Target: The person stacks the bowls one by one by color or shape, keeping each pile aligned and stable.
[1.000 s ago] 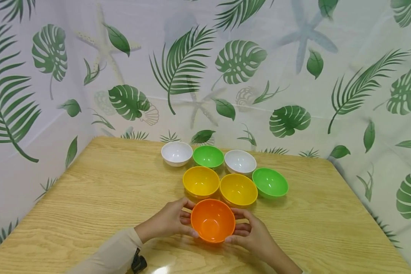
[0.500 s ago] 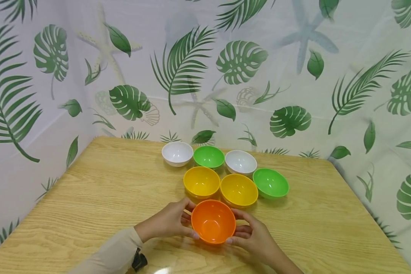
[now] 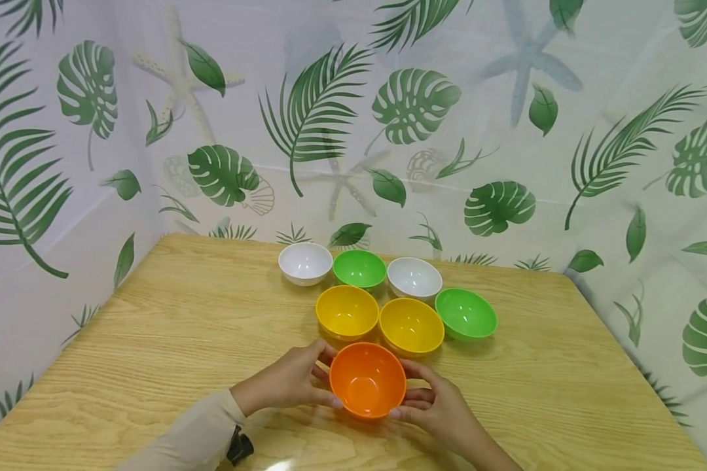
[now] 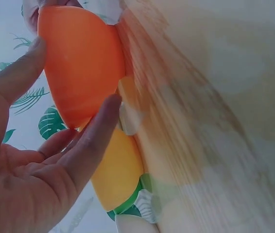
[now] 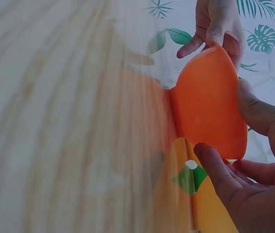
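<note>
An orange bowl [image 3: 368, 381] sits upright on the wooden table, closest to the person. My left hand [image 3: 294, 378] holds its left side, thumb at the near rim and fingers along the wall. On the opposite side my right hand [image 3: 438, 405] grips it in much the same way. Both wrist views show the bowl's smooth outer wall between thumb and fingers, its foot down at the tabletop. Just behind it stand two yellow bowls, one on the left [image 3: 346, 314] and one on the right [image 3: 411, 327], side by side.
Farther back are a white bowl [image 3: 305, 265], a green bowl [image 3: 359, 269] and a second white bowl [image 3: 414, 279]. Another green bowl [image 3: 465, 314] stands right of the yellow ones. A leaf-patterned cloth [image 3: 342, 98] hangs behind the wooden table [image 3: 182, 327].
</note>
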Motion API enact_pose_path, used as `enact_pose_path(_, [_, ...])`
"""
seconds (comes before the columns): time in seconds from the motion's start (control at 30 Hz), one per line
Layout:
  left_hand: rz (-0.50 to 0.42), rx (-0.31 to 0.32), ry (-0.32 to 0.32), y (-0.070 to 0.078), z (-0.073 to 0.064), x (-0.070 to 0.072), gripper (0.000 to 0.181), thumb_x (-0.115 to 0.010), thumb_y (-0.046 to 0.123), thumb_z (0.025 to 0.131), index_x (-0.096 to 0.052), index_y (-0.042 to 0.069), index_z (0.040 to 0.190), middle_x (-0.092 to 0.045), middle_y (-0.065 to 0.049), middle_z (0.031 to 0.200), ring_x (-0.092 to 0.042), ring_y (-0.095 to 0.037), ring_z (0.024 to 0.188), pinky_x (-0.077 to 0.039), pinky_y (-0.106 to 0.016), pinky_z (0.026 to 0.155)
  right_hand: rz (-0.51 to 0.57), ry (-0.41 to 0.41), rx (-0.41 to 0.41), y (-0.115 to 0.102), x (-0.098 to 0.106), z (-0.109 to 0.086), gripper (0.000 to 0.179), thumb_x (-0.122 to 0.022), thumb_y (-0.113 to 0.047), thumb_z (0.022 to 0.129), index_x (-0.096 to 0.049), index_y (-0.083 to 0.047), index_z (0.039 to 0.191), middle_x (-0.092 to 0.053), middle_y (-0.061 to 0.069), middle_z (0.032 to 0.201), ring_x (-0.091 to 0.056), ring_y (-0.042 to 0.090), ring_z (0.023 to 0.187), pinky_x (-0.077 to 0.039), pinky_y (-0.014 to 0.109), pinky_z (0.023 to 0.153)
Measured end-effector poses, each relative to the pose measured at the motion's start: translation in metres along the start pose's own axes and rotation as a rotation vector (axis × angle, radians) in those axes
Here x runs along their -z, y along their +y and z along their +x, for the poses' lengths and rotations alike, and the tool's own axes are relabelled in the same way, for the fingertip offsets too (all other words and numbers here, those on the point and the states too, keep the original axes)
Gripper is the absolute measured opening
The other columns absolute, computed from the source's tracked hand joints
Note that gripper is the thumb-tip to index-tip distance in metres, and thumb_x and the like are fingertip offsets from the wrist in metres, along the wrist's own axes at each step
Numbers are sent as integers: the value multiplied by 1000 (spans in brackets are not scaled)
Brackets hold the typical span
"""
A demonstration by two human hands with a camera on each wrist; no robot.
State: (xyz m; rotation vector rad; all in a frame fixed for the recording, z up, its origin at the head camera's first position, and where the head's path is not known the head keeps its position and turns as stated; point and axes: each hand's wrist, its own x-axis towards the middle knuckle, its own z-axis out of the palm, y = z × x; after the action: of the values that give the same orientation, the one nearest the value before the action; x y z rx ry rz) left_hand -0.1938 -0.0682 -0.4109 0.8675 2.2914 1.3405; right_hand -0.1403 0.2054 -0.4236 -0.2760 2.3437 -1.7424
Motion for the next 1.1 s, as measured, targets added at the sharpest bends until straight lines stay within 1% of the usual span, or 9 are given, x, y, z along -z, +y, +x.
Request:
enact_pose_path(0.17, [-6,-2,-4,0,-1,2,57,-81,17,78,-47,-3,120,-59,-20,122,-64,-30,104,-57,-30,81,-1,-14,-1,-3,0,1,80,-81,-16,75,-40,4,140,-47,27,128,-67,30,97,-57,28,80])
enact_pose_path(0.27, [2,-2,-4,0,-1,3,57,-80,18,79,-48,-2,121,-59,-19,122,-63,-30,104,-56,-33,83,-9,-21,-7,-5,1,3,79,-81,-16,76,-40,4,140,-47,27,129,-66,31,98,-57,28,80])
enact_pose_path(0.37, [38,0,-4,2,-2,6,54,-77,22,82,-49,-1,122,-60,-18,122,-63,-29,104,-56,-36,83,-24,-25,-14,-6,3,4,78,-80,-18,77,-40,4,140,-48,27,129,-66,30,98,-57,28,80])
enact_pose_path(0.5, [109,3,-22,7,-5,12,51,-70,28,89,-51,-1,126,-60,-18,123,-62,-29,105,-54,-41,85,-86,-2,-29,-9,7,3,73,-77,-24,81,-43,0,140,-52,24,128,-66,29,100,-57,28,78])
enact_pose_path(0.63, [189,-22,-37,10,-5,19,41,-62,29,95,-57,1,125,-63,-14,122,-62,-28,105,-53,-45,86,-178,79,-37,-15,10,1,56,-68,-28,89,-50,-3,136,-58,19,124,-66,27,97,-58,30,75])
enact_pose_path(0.77, [244,-72,-25,10,-5,27,24,-57,21,98,-68,4,111,-69,-7,109,-63,-20,100,-53,-40,84,-209,195,-48,-22,11,1,40,-59,-29,96,-58,-5,129,-64,12,115,-66,22,92,-57,31,76])
enact_pose_path(0.9, [246,-110,-11,9,-6,32,19,-55,14,98,-72,4,98,-71,-5,97,-63,-14,94,-53,-30,81,-179,276,-52,-23,12,5,31,-57,-25,97,-63,-5,121,-67,11,109,-66,20,90,-57,30,76])
enact_pose_path(1.0, [230,-118,9,7,-4,33,19,-55,14,98,-72,5,96,-72,-6,95,-63,-12,91,-53,-26,80,-141,310,-54,-24,14,9,27,-58,-18,97,-63,-2,119,-67,14,106,-66,21,88,-57,29,76])
enact_pose_path(1.1, [210,-132,36,4,-2,34,19,-56,15,98,-72,5,97,-72,-7,95,-64,-12,90,-53,-26,80,-74,320,-51,-27,17,15,26,-55,-12,98,-61,2,119,-66,18,104,-66,23,89,-57,27,77])
